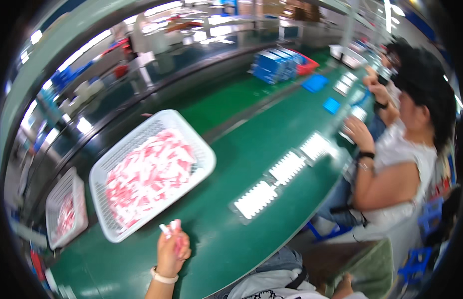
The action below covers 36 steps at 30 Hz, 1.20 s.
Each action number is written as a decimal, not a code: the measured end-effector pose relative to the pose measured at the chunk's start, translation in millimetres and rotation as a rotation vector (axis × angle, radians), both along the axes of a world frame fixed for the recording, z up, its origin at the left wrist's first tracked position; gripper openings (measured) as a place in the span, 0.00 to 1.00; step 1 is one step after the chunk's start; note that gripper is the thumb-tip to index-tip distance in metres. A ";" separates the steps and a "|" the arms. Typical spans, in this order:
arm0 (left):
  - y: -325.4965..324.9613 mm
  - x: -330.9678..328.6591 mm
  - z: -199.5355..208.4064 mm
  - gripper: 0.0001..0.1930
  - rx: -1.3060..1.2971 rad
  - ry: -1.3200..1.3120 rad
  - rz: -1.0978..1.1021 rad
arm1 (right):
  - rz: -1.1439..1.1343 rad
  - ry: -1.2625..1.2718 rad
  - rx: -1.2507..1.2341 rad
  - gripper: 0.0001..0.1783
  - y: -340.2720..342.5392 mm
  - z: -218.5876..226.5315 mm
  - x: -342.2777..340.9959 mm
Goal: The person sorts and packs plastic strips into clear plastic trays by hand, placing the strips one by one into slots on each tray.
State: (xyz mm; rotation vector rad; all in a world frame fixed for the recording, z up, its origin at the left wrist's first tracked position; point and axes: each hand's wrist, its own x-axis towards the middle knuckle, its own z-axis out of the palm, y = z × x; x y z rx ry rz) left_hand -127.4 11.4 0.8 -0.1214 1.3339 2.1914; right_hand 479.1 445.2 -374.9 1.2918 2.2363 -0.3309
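My left hand [172, 249], with a pale band at the wrist, is raised over the near part of the green table. Its fingers are closed round a few small pink-and-white pieces [175, 226], whose white ends stick out at the top. Just beyond it sits a white plastic basket [204, 167] with a heap of similar pink-and-white pieces [149, 177]. What seems to be my right hand [345, 285] shows low at the right, beside a green cloth-like thing [371, 266]; it is blurred and its fingers cannot be made out.
Trays of white pieces [287, 168] lie in a row along the green table [216, 219]. A smaller basket [82, 214] stands at the left. Blue boxes [274, 65] and a red bin [306, 64] are farther back. A co-worker [391, 164] sits at the right edge, hands over the table.
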 end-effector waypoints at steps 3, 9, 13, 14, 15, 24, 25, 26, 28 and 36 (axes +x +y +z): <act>-5.4 0.0 4.3 0.04 0.015 -0.021 -0.053 | 0.090 0.015 0.043 0.21 48.0 14.4 -69.6; -8.6 1.1 8.9 0.04 0.071 -0.053 -0.080 | 0.055 -0.011 0.168 0.22 102.2 58.4 -85.0; -8.9 0.9 5.0 0.04 0.076 -0.026 -0.071 | -0.092 -0.031 0.241 0.22 95.2 85.9 -57.9; -7.5 2.2 4.1 0.04 0.072 -0.026 -0.043 | -0.133 -0.036 0.256 0.23 89.6 89.9 -50.9; -6.3 1.3 4.9 0.04 0.067 -0.024 -0.013 | -0.172 -0.039 0.270 0.23 84.3 93.2 -45.9; -6.1 5.1 5.9 0.05 -0.023 0.023 -0.053 | -0.370 0.036 0.401 0.25 107.8 96.7 -116.5; -6.9 7.4 6.4 0.05 -0.008 0.040 -0.042 | -0.380 0.049 0.418 0.25 117.7 99.4 -131.8; -6.0 9.7 7.2 0.07 0.000 0.053 -0.058 | -0.389 0.060 0.434 0.25 126.9 102.5 -146.2; -4.7 13.7 16.9 0.12 -0.001 0.079 -0.087 | -0.409 0.067 0.459 0.26 138.3 110.8 -166.6; -1.8 12.0 14.8 0.12 -0.021 0.078 -0.084 | -0.641 -0.015 0.483 0.28 97.1 134.8 -168.9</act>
